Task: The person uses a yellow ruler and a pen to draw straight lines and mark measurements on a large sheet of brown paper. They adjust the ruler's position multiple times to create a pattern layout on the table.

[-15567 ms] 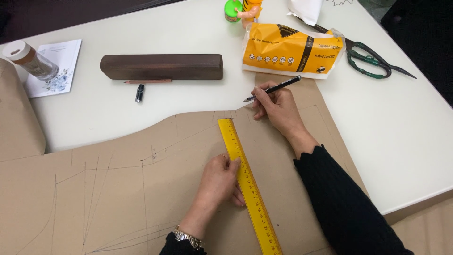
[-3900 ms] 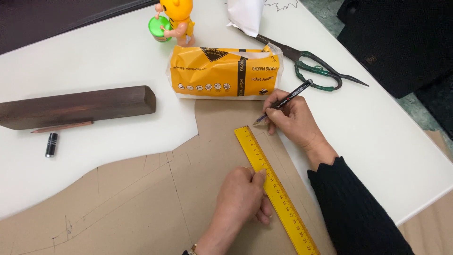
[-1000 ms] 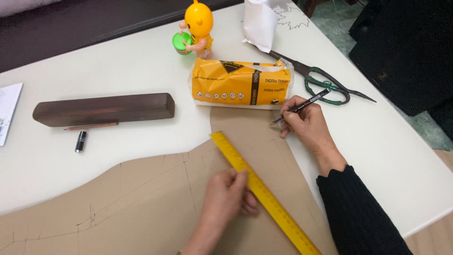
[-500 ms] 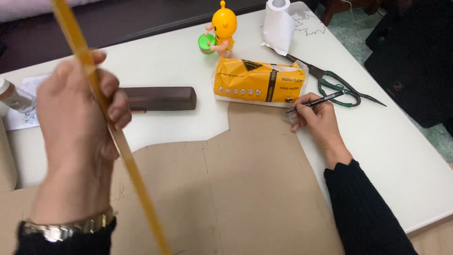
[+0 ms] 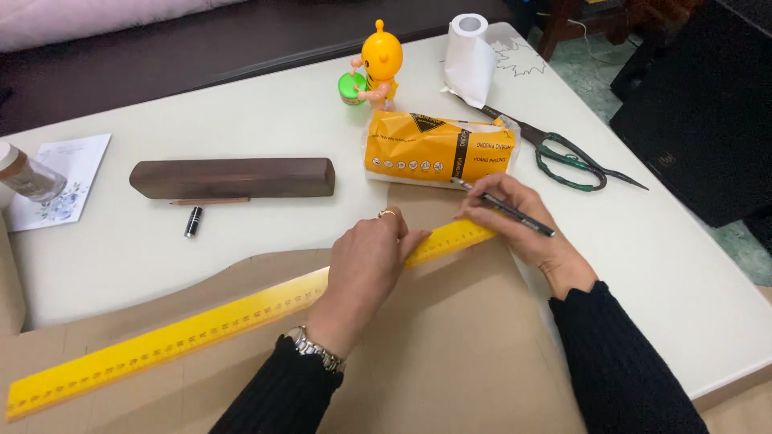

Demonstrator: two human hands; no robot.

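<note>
Left hand (image 5: 366, 261) lies flat, fingers spread and open, pressing the long yellow ruler (image 5: 201, 329) onto the brown pattern paper (image 5: 450, 354); the ruler runs diagonally from 8 o'clock at the table's near-left edge up toward 2 o'clock. Right hand (image 5: 523, 221) is closed around a black pen (image 5: 507, 207), tip touching the paper just beside the ruler's upper end. Directly at 12 o'clock from the pen: an orange-yellow soft package (image 5: 438, 149), oblong, with a black band and small white symbols along its front. At 3 o'clock of the package, green-handled scissors (image 5: 567, 157). At 9 o'clock, a dark wooden block (image 5: 233, 177). A white paper roll (image 5: 466, 56) stands at 1 o'clock.
</note>
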